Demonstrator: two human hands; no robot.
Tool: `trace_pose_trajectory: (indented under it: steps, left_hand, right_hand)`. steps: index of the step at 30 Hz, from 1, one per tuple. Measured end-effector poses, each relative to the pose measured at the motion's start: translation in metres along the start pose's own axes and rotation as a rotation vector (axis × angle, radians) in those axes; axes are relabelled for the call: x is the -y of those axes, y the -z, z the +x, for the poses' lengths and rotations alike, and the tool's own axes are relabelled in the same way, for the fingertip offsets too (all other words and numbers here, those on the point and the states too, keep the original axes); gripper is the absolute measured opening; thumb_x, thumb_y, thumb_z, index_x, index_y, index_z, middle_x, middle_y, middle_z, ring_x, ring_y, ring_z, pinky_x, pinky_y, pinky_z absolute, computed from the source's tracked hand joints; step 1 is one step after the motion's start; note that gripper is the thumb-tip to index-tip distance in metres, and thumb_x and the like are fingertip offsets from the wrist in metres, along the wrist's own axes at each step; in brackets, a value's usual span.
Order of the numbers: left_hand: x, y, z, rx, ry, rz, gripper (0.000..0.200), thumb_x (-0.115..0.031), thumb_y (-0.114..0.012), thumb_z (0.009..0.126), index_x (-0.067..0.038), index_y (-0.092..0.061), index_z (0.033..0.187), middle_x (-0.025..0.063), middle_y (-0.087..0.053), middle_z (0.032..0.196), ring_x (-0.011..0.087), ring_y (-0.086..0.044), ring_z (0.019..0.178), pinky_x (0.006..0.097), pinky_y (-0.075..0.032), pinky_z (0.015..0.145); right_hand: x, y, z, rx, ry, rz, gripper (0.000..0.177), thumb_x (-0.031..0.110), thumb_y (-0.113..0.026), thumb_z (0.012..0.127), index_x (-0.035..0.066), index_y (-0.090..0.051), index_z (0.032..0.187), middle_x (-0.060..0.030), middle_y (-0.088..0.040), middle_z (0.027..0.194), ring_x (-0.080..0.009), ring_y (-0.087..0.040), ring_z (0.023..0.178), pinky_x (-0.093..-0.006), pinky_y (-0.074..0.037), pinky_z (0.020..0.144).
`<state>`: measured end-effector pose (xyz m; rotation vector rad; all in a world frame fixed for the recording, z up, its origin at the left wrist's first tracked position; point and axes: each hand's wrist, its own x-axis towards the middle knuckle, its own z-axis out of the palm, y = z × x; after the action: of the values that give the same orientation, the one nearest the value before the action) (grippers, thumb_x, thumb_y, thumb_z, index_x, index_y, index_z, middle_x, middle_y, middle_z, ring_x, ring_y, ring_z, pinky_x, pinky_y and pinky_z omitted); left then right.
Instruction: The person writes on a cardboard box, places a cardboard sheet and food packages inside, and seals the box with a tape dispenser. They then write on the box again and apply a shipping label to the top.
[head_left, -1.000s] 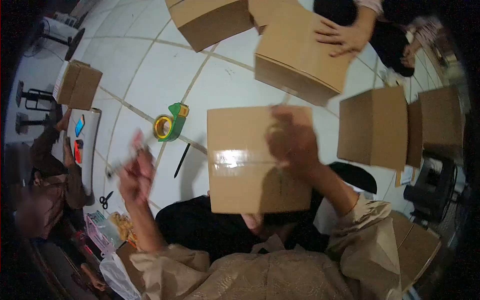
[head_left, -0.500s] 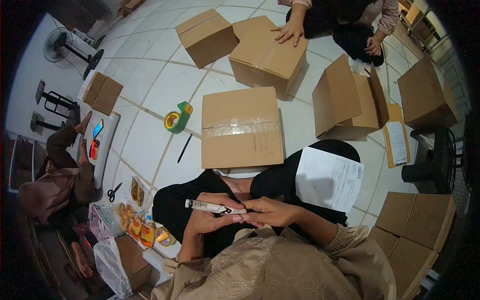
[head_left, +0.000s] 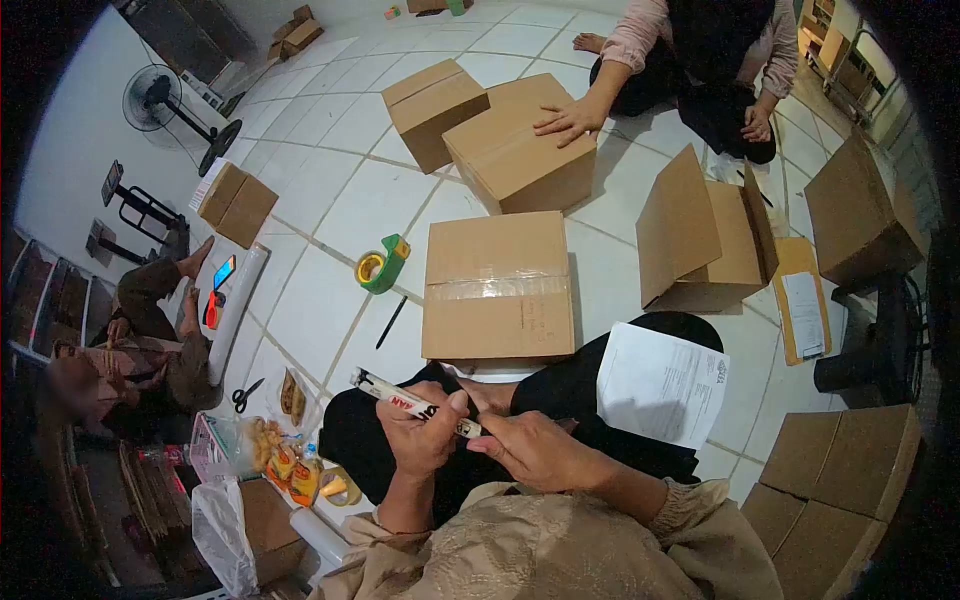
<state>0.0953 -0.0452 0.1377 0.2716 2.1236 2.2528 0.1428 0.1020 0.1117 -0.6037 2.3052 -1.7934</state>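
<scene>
A white marker (head_left: pixel 400 396) with dark and red lettering lies slantwise across my left hand (head_left: pixel 425 437), its fingers wrapped round the barrel. At the marker's lower right end, the thumb and fingers of my right hand (head_left: pixel 535 452) are closed; exactly how they grip that end is partly hidden. Just beyond my hands, a taped cardboard box (head_left: pixel 500 325) with handwriting on top sits on the floor. A printed sheet (head_left: pixel 662 385) rests on my right leg.
A green tape dispenser (head_left: pixel 383 264), a black pen (head_left: pixel 391 322) and scissors (head_left: pixel 247 396) lie leftward. Beyond stand a closed box (head_left: pixel 515 150) under another person's hand (head_left: pixel 568 122) and an open box (head_left: pixel 680 240). Stacked boxes (head_left: pixel 835 460) are at right; another person (head_left: pixel 150 345) sits left.
The marker has tilted, its lower end now towards my right hand. My left fingers have wrapped round it, and my right hand has shifted to its end. The view has tipped up slightly.
</scene>
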Motion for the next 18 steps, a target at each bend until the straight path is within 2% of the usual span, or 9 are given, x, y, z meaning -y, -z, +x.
trace_pose_trajectory:
  steps: [6, 8, 9, 12, 13, 14, 16, 17, 18]
  left_hand:
    - [-0.004, -0.002, 0.008, -0.013, 0.006, 0.057, 0.022, -0.005, -0.066, 0.073, -0.002, -0.053, 0.055, 0.0069, -0.055, 0.050, 0.0094, -0.045, 0.039, 0.0228, -0.034, 0.040]
    - [0.003, 0.002, 0.010, -0.024, 0.006, 0.080, 0.014, -0.006, -0.066, 0.072, 0.000, -0.056, 0.064, 0.0075, -0.057, 0.055, 0.0098, -0.047, 0.043, 0.0224, -0.035, 0.041]
    - [0.018, 0.005, 0.014, -0.283, -0.149, 0.099, 0.013, -0.007, -0.064, 0.074, 0.000, -0.055, 0.069, 0.0070, -0.056, 0.058, 0.0100, -0.047, 0.044, 0.0223, -0.035, 0.042]
    - [0.033, 0.117, 0.079, -0.878, -0.085, -0.161, 0.019, -0.016, -0.059, 0.080, -0.008, -0.048, 0.066, -0.0029, -0.044, 0.052, 0.0060, -0.035, 0.037, 0.0199, -0.030, 0.035]
    - [0.038, 0.159, 0.100, -0.893, -0.208, -0.379, 0.021, -0.018, -0.057, 0.083, -0.011, -0.047, 0.065, -0.0042, -0.044, 0.051, 0.0050, -0.034, 0.036, 0.0191, -0.028, 0.032]
    - [0.035, 0.174, 0.107, -0.838, -0.216, -0.401, 0.017, -0.018, -0.057, 0.085, -0.008, -0.052, 0.071, -0.0020, -0.047, 0.055, 0.0061, -0.037, 0.038, 0.0210, -0.034, 0.035]
    - [0.047, 0.133, 0.118, -0.685, -0.213, -0.327, 0.014, -0.016, -0.058, 0.085, -0.005, -0.054, 0.076, 0.0002, -0.050, 0.059, 0.0074, -0.042, 0.041, 0.0219, -0.039, 0.039]
    - [0.055, 0.106, 0.119, -0.541, -0.232, -0.268, 0.013, -0.015, -0.060, 0.084, -0.003, -0.056, 0.081, 0.0023, -0.053, 0.062, 0.0087, -0.047, 0.044, 0.0229, -0.044, 0.043]
    - [0.068, 0.083, 0.113, -0.385, -0.179, -0.195, 0.012, -0.013, -0.061, 0.083, -0.002, -0.057, 0.087, 0.0051, -0.056, 0.067, 0.0107, -0.053, 0.049, 0.0239, -0.047, 0.048]
  right_hand:
    - [0.003, 0.000, 0.004, -0.116, 0.049, -0.341, 0.035, 0.030, -0.052, 0.091, -0.001, -0.046, 0.078, -0.0213, -0.055, 0.062, -0.0336, -0.061, 0.061, -0.0407, -0.047, 0.053]
    - [-0.001, -0.001, 0.005, -0.175, 0.104, -0.404, 0.035, 0.031, -0.052, 0.090, -0.001, -0.046, 0.076, -0.0201, -0.056, 0.062, -0.0322, -0.062, 0.060, -0.0396, -0.048, 0.052]
    - [-0.001, 0.000, 0.006, -0.180, 0.131, -0.501, 0.036, 0.032, -0.053, 0.090, -0.001, -0.046, 0.076, -0.0189, -0.057, 0.062, -0.0328, -0.062, 0.060, -0.0406, -0.048, 0.052]
    - [-0.039, -0.020, -0.017, -0.140, 0.081, -0.564, 0.037, 0.034, -0.055, 0.088, -0.001, -0.047, 0.079, -0.0148, -0.056, 0.059, -0.0329, -0.060, 0.056, -0.0413, -0.047, 0.051]
    - [-0.053, -0.026, -0.026, -0.085, 0.012, -0.540, 0.037, 0.036, -0.056, 0.087, -0.001, -0.048, 0.081, -0.0120, -0.054, 0.056, -0.0325, -0.058, 0.053, -0.0410, -0.047, 0.051]
    - [-0.046, -0.018, -0.019, 0.010, -0.326, -0.487, 0.033, 0.032, -0.058, 0.085, 0.000, -0.050, 0.080, -0.0151, -0.057, 0.071, -0.0317, -0.058, 0.064, -0.0418, -0.046, 0.060]
    - [-0.060, -0.005, -0.018, -0.331, -0.264, -0.586, 0.036, 0.036, -0.057, 0.084, 0.000, -0.049, 0.083, -0.0194, -0.056, 0.089, -0.0338, -0.055, 0.088, -0.0456, -0.042, 0.075]
    - [-0.057, 0.006, -0.012, -0.377, -0.360, -0.625, 0.038, 0.035, -0.057, 0.083, -0.001, -0.047, 0.088, -0.0254, -0.047, 0.115, -0.0373, -0.044, 0.110, -0.0472, -0.036, 0.087]
    - [-0.073, 0.008, -0.008, -0.588, -0.217, -0.765, 0.033, 0.022, -0.061, 0.082, -0.004, -0.044, 0.092, -0.0259, -0.041, 0.124, -0.0397, -0.037, 0.119, -0.0482, -0.033, 0.094]
